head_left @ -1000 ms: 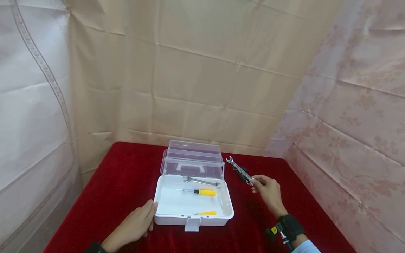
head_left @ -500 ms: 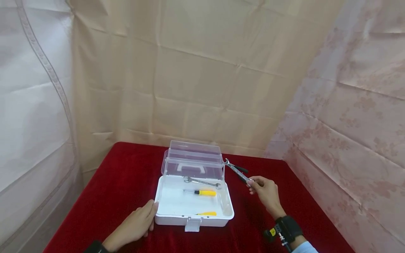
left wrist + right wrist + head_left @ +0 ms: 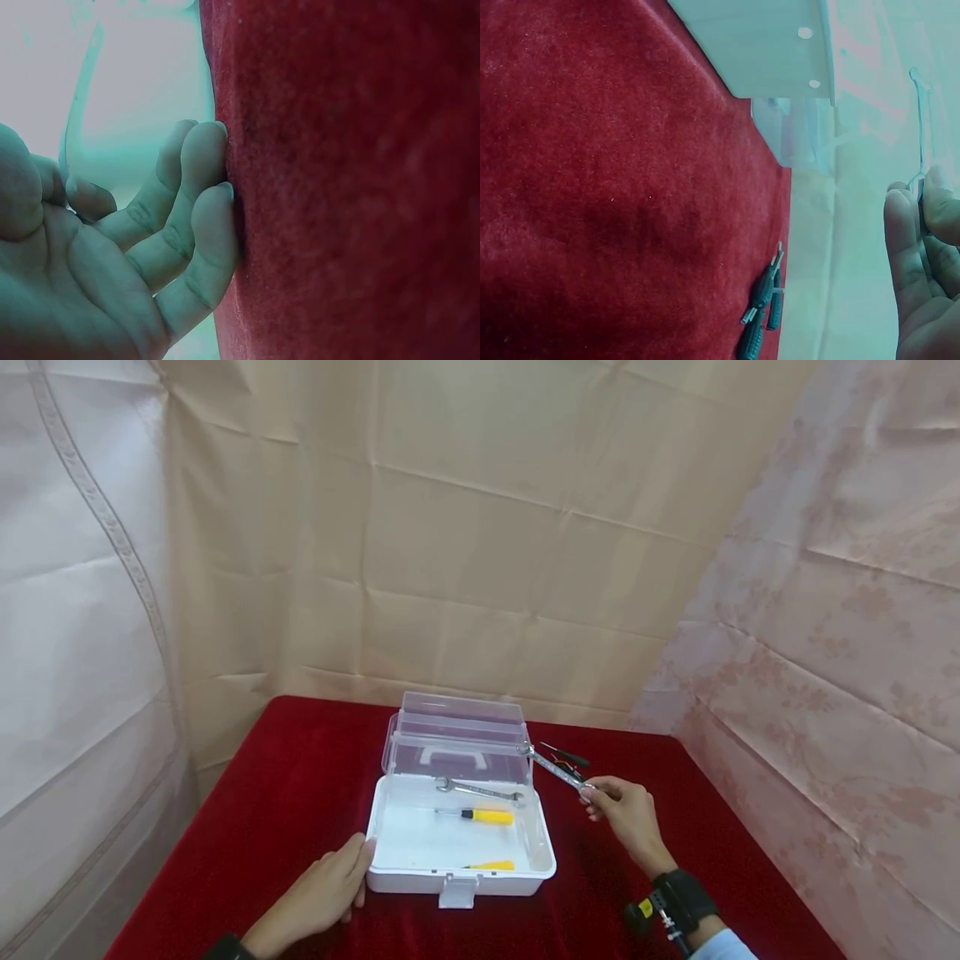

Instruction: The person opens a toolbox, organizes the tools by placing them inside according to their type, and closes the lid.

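Note:
My right hand pinches one end of a silver open-ended wrench between thumb and fingers, and the wrench points up and left, its far head overlapping the toolbox lid. In the right wrist view the wrench stands up from the fingertips. My left hand rests against the left side of a white toolbox; in the left wrist view its fingers are loosely bent, tips at the red cloth. Inside the toolbox lie a second wrench, a yellow-handled screwdriver and another yellow-handled tool.
The toolbox's clear lid leans back behind it. Dark-handled tools lie on the red cloth beyond my right hand, including a thin dark-handled screwdriver and pliers. Curtains hang behind and at both sides.
My right hand has shifted slightly left with the wrench, bringing its far head over the lid's right edge. More of the dark-handled tools behind it shows. My left hand has stayed put.

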The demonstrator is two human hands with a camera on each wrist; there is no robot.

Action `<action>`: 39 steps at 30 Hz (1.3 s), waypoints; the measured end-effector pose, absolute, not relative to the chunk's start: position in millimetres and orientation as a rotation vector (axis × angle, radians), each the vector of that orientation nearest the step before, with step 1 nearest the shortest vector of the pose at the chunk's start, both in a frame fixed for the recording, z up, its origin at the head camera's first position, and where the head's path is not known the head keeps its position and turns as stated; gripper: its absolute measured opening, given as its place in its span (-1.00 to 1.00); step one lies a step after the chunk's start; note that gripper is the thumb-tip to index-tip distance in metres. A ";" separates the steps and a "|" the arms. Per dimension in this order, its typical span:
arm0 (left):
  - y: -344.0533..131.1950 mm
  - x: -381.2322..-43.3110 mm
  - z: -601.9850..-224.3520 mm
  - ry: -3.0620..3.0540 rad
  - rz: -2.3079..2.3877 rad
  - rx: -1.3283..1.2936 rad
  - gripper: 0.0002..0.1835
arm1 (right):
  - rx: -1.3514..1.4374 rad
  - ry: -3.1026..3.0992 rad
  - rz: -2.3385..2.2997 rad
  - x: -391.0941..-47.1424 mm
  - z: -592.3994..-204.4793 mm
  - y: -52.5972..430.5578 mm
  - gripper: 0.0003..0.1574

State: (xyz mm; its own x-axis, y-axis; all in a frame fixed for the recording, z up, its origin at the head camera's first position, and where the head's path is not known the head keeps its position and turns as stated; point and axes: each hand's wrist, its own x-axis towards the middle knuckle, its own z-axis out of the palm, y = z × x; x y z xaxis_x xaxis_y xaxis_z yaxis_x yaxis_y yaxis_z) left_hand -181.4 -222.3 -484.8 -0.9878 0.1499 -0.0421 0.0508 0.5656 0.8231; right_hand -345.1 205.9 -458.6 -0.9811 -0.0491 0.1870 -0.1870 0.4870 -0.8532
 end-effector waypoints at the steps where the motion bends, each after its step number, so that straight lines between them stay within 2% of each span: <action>1: -222.4 -181.1 -484.7 2.684 1.404 0.174 -0.51 | 0.203 -2.592 1.512 -345.2 -458.7 205.4 -0.81; 13: -222.7 -181.5 -484.5 2.684 1.409 0.189 -0.48 | 0.185 -2.609 1.488 -345.4 -460.7 201.5 -0.83; 20: -223.1 -182.4 -484.2 2.675 1.416 0.170 -0.59 | 0.189 -2.596 1.494 -345.1 -458.0 197.9 -0.85; 28: -224.6 -181.1 -484.8 2.660 1.425 0.181 -0.56 | 0.188 -2.605 1.462 -344.9 -460.4 195.6 -0.86; 39: -224.4 -182.8 -485.0 2.658 1.417 0.166 -0.63 | 0.187 -2.582 1.480 -349.0 -450.5 200.6 -0.79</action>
